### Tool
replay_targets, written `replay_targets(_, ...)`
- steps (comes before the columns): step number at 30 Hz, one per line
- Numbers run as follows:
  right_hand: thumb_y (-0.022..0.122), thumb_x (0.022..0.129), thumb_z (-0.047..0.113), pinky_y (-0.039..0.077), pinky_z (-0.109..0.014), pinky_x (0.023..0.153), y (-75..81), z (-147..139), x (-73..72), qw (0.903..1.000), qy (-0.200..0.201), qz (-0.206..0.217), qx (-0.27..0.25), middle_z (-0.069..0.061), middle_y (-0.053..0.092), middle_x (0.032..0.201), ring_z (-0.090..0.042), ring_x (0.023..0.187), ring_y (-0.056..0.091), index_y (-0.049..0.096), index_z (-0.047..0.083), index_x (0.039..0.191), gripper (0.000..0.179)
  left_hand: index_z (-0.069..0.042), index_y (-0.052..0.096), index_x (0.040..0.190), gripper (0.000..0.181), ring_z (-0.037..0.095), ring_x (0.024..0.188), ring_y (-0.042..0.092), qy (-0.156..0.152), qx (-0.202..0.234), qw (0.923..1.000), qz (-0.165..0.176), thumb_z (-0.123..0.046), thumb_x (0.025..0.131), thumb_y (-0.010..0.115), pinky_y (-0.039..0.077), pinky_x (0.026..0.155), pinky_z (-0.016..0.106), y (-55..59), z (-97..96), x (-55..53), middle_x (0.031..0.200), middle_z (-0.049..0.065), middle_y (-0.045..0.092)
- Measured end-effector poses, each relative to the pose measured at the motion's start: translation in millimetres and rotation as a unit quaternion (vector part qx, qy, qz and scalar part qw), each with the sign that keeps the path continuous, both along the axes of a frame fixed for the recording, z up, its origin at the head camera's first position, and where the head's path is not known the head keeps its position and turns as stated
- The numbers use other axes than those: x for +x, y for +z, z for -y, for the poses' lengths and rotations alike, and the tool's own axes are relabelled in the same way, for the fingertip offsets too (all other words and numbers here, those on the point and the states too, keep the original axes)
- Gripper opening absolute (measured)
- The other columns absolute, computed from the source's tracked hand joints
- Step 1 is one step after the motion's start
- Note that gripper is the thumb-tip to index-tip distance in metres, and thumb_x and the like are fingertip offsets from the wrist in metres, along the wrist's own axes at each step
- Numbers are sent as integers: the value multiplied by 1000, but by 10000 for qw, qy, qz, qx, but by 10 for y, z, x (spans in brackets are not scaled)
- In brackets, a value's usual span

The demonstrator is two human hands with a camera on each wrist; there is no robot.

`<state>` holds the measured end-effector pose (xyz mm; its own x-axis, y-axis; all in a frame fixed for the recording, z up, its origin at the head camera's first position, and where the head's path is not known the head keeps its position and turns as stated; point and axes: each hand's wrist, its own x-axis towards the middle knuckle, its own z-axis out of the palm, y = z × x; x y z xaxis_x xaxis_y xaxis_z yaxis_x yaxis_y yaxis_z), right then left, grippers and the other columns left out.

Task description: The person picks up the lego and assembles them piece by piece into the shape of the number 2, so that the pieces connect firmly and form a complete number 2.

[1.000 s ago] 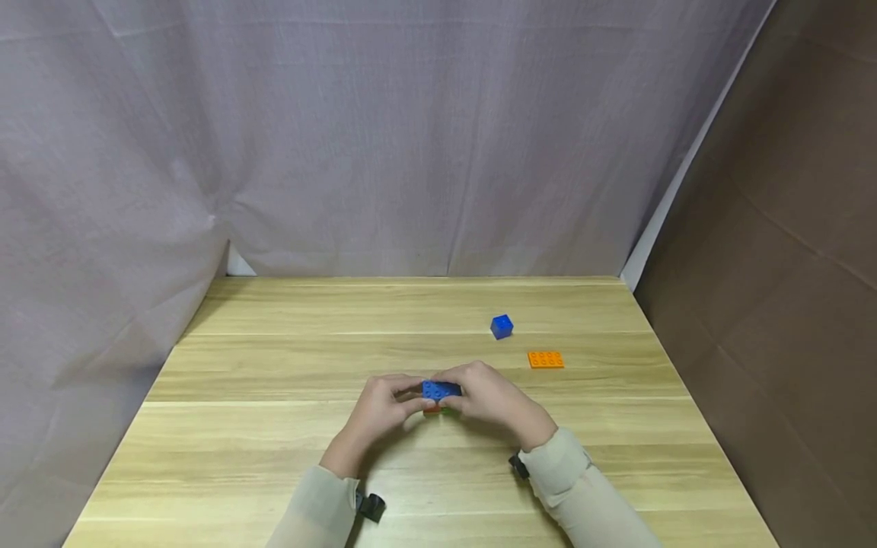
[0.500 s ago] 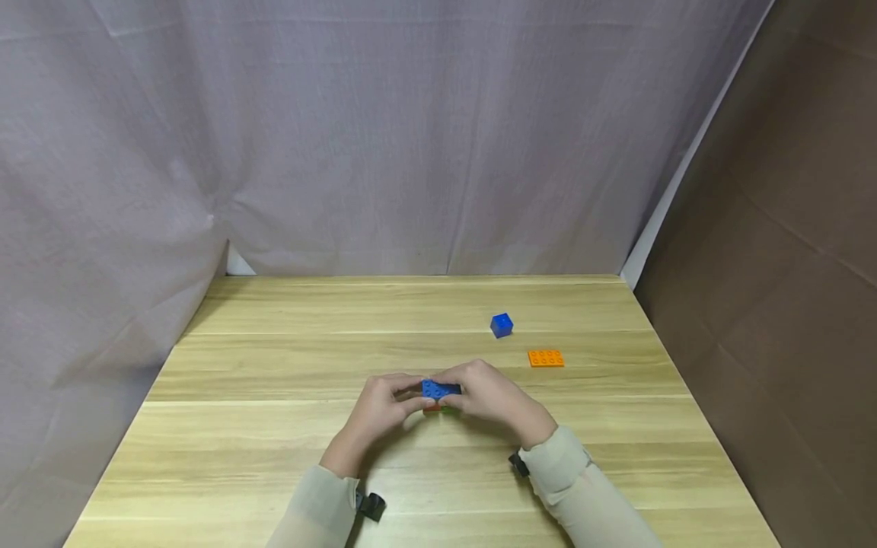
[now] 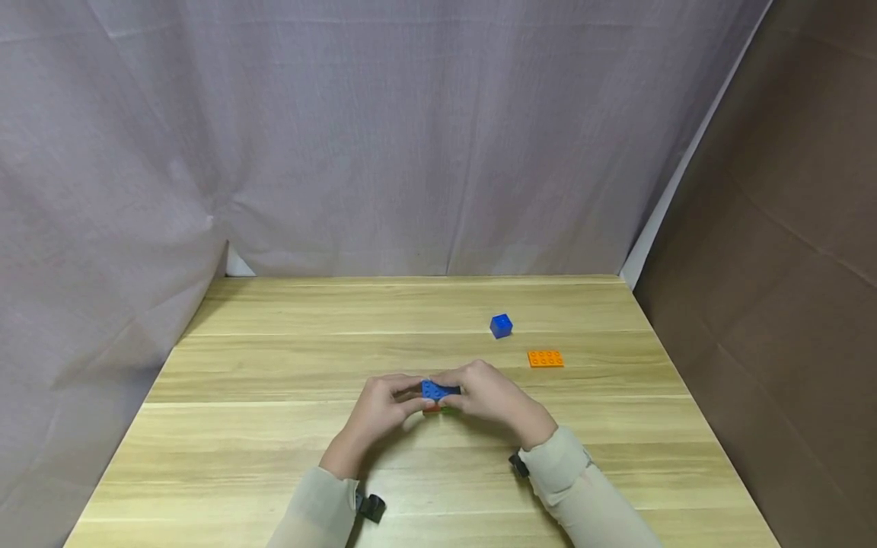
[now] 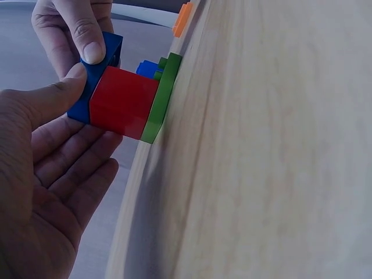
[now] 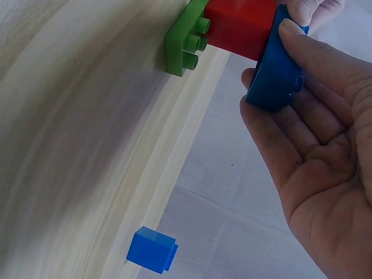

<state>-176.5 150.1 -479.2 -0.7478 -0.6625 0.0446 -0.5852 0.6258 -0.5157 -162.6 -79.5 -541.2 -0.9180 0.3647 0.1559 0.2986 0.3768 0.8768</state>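
Both hands hold a blue building brick point(image 3: 433, 390) from opposite sides at the middle of the table. My left hand point(image 3: 379, 407) pinches its left end between thumb and fingers. On the other end is my right hand point(image 3: 488, 397), its thumb on the near face and fingers behind. Below the blue brick, a red block point(image 4: 125, 103) touches it, and under that a green studded plate point(image 4: 164, 100) rests on the tabletop. In the right wrist view the blue brick point(image 5: 274, 75) overhangs the red block, with a curved underside; bare studs show on the green plate point(image 5: 177, 46).
A small blue cube-shaped brick point(image 3: 501, 326) stands farther back, right of the hands. Nearer and more to the right lies an orange studded plate point(image 3: 545, 358). The wooden table point(image 3: 288, 342) has grey curtains point(image 3: 342, 137) behind and brown cloth point(image 3: 774, 228) at its right.
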Motion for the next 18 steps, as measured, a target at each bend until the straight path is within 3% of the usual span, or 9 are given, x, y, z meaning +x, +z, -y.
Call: replay_targets(18, 72, 95, 25, 54, -30, 95, -27, -20, 10, 9999, 3, -4, -140, 3, 66, 128, -9, 116, 62, 68, 14, 131, 38, -23, 74, 121, 39, 7, 109, 66, 32, -164, 9997, -154, -39, 86, 79, 54, 94, 25, 3, 6, 2, 117, -13, 71)
